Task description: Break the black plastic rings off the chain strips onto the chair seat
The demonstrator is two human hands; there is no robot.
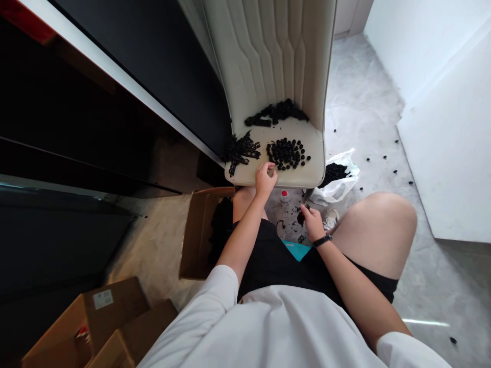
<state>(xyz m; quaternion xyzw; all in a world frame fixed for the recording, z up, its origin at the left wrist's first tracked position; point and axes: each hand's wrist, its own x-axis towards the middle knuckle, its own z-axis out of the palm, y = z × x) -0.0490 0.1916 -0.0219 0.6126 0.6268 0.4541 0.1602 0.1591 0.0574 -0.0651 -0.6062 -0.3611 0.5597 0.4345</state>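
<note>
My left hand (265, 178) is over the front edge of the pale chair seat (303, 177), with its fingers curled and a small gap between thumb and forefinger. Nothing shows in it. Just beyond its fingertips lies a pile of small round black pieces (286, 152). To its left is a heap of black openwork strips (241, 152), and more black strips (278, 112) lie against the backrest. Lower down, between the knees, my right hand (314, 224) is closed on a dark, ragged black piece (301, 216); its exact kind is unclear.
A white plastic bag (339, 190) of black pieces stands right of the chair. Below the seat is a red-capped bottle (284, 196). An open cardboard box (194, 235) with black material is at the left, more boxes (115, 306) nearer. Black bits dot the floor (353, 92).
</note>
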